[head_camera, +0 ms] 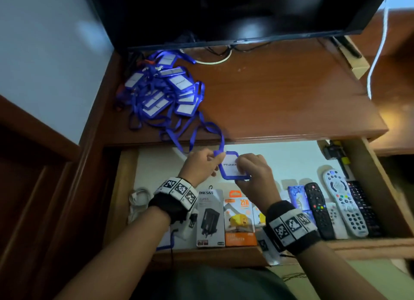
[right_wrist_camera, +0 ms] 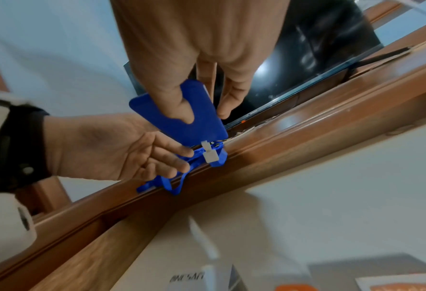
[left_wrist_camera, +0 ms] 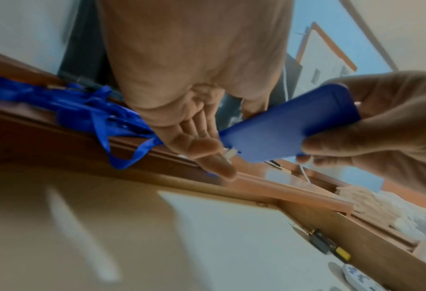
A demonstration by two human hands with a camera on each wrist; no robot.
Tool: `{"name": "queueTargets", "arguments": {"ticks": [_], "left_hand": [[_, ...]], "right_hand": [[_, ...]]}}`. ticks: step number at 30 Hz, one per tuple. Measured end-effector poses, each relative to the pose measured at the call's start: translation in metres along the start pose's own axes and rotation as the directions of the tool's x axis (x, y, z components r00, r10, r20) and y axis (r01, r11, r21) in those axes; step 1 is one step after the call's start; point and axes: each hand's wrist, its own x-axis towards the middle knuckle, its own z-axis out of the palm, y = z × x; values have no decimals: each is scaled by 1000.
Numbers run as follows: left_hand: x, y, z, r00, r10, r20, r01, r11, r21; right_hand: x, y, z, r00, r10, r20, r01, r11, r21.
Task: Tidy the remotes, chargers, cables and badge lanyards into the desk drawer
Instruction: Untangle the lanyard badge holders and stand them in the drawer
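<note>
Both hands hold one blue badge holder (head_camera: 231,168) with a white card reading "PELAWAT" above the open drawer (head_camera: 367,172). My right hand (head_camera: 252,173) pinches the holder's right side, with the thumb on its blue back (right_wrist_camera: 182,118). My left hand (head_camera: 202,163) pinches the blue strap (right_wrist_camera: 197,157) by the white clip (right_wrist_camera: 210,155) at the holder's top. That strap (head_camera: 210,129) trails over the desk edge to a tangled pile of blue badge lanyards (head_camera: 161,91) at the back left of the desk top.
In the drawer lie a black charger box (head_camera: 210,219), an orange charger box (head_camera: 239,221), several remotes (head_camera: 345,205) on the right and a coiled white cable (head_camera: 137,201) on the left. A dark screen (head_camera: 224,12) stands at the back of the desk. A white cable (head_camera: 378,53) hangs on the right.
</note>
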Motion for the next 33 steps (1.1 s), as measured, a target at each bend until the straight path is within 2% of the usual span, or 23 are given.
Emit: {"name": "queueTargets", "arguments": {"ticks": [3,5,9,11,13,16,18,20,22,25,28,33], "left_hand": [[-11,-3,5,990,-118,-83,91,958,-271],[-18,-4,5,982,-152,-117,96,918,-385],[-33,-6,8,962,-195,-191,98,900,-425],[-41,-8,12,952,-207,-225,94,899,-429],[-50,-8,15,950,-204,-237,86,898,-431],[-60,-8,19,965,-123,-230,28,926,-378],[-65,-5,16,982,-58,-181,-12,930,-368],[-70,-1,10,994,15,-107,-54,926,-375],[-75,2,2,995,95,-39,-103,930,-353],[-86,7,-17,982,186,-11,-177,909,-377],[-98,6,-37,973,211,-93,-230,858,-460],[-107,1,-62,948,198,-249,-305,784,-540]], "right_hand": [[-8,0,6,994,-92,67,84,990,110],[-10,-1,4,984,-109,140,75,970,231],[-11,2,-5,966,-104,236,-16,890,456],[-10,3,-9,953,-66,295,-108,837,536],[-8,2,-10,947,25,319,-202,819,537],[-4,-2,-11,952,171,256,-273,850,450],[2,-6,-11,946,205,252,-292,875,385],[8,-11,-11,934,188,304,-301,874,383],[11,-21,-11,916,176,360,-338,822,459],[10,-43,-6,919,188,346,-378,662,647],[5,-68,0,930,221,294,-367,526,767],[-4,-104,8,897,209,390,-442,423,791]]}}
